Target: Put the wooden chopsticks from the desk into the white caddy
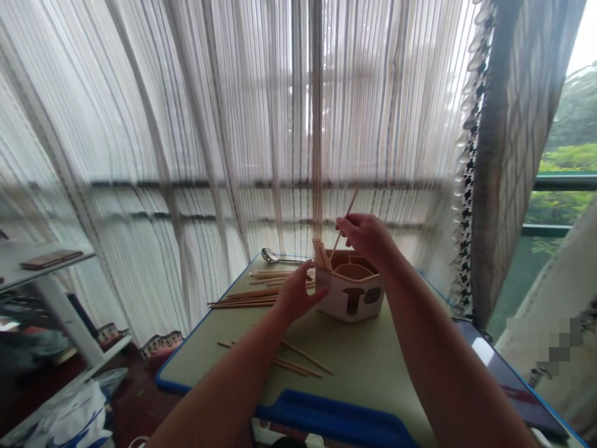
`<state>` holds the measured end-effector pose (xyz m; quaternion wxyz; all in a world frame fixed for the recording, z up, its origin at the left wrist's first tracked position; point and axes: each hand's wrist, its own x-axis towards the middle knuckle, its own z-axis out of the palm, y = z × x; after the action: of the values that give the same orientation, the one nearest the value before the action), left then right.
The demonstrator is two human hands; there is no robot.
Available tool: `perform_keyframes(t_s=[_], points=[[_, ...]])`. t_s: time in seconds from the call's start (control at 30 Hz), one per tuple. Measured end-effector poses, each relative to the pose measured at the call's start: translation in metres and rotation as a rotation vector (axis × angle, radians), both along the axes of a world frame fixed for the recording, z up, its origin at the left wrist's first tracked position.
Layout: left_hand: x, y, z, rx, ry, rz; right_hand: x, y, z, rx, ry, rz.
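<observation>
R hand (pixel 366 239) pinches a thin wooden chopstick (pixel 351 206) over a white ceramic divided caddy (pixel 336 292); L hand (pixel 296 292) spread, empty. A few sticks in (pixel 321 254), loose wooden chopsticks (pixel 242 300) left on pale green board (pixel 354 367).

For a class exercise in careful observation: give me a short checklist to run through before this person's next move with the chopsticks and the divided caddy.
1. Right hand grips the wooden chopstick: ok, the stick runs through the fingers.
2. Lower tip of that chopstick: cannot tell, it is hidden behind the standing sticks and the hand.
3. White divided caddy stands upright on the green board: ok.
4. Bundle of chopsticks stands in the caddy's left corner: ok.
5. Left hand holds nothing: ok, its fingers are spread beside the caddy.
6. Left hand's contact with the caddy: cannot tell.
</observation>
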<state>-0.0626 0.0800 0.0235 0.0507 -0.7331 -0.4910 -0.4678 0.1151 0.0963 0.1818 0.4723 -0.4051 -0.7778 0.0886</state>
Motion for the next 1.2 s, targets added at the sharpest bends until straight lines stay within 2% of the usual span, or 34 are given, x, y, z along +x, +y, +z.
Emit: perform_keyframes(t_s=[0.23, 0.6, 0.83, 0.9, 0.97, 1.0, 1.07, 1.13, 1.2], points=[[-0.001, 0.003, -0.003, -0.047, -0.022, -0.01, -0.008, 0.006, -0.009, -0.097, -0.144, 0.052], [-0.001, 0.002, -0.002, -0.047, -0.046, -0.028, -0.01, 0.005, -0.011, -0.064, -0.392, -0.008], [-0.002, 0.0, 0.0, -0.034, -0.031, -0.011, -0.007, 0.002, -0.008, -0.006, -0.406, -0.036], [-0.004, -0.001, 0.002, -0.027, -0.012, 0.008, -0.007, -0.003, -0.006, 0.057, -0.354, -0.06], [-0.009, 0.0, 0.006, -0.015, -0.004, 0.079, -0.007, -0.01, -0.004, 0.052, -0.277, -0.016], [-0.013, 0.001, 0.008, -0.02, 0.004, 0.138, -0.007, -0.014, -0.003, -0.011, -0.247, 0.055], [-0.023, 0.004, 0.011, -0.067, 0.05, 0.292, -0.009, -0.023, -0.003, -0.256, -0.267, 0.288], [-0.035, 0.008, 0.011, -0.143, 0.116, 0.423, -0.017, -0.03, -0.009, -0.562, -0.429, 0.566], [-0.045, 0.013, 0.01, -0.199, 0.132, 0.502, -0.032, -0.037, -0.023, -0.819, -0.713, 0.761]])
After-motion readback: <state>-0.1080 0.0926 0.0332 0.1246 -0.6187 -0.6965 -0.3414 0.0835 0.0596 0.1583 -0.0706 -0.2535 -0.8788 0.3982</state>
